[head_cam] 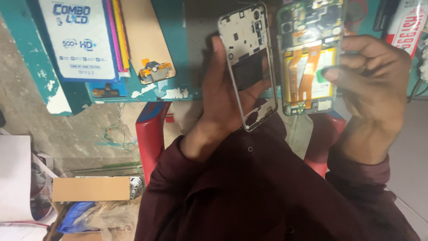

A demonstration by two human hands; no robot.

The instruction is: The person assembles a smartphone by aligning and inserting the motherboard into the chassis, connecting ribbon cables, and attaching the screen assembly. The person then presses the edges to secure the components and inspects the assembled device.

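Head camera view, looking down at a person in a dark maroon shirt working over a worn teal table (187,58). Far left on the table lies a white and blue flat box (80,38), with a tan cardboard sleeve (145,33) beside it and a small part with an orange flex cable (154,71) resting near its lower edge. Near left, on the floor, sit a brown cardboard box (91,189) and a red stool (151,134). Centre, the left hand (223,96) is closed around a silver phone middle frame (248,67), thumb along one side rail and fingers behind it, holding it upright and apart from the other piece. To the right, the right hand (370,78) grips an opened phone body (310,58), its green board, battery and orange ribbon cables exposed, fingertips pinching its right edge. Judging from this, the parts are best handled by their edges only, keeping fingers off the ribbons and holding both pieces level.
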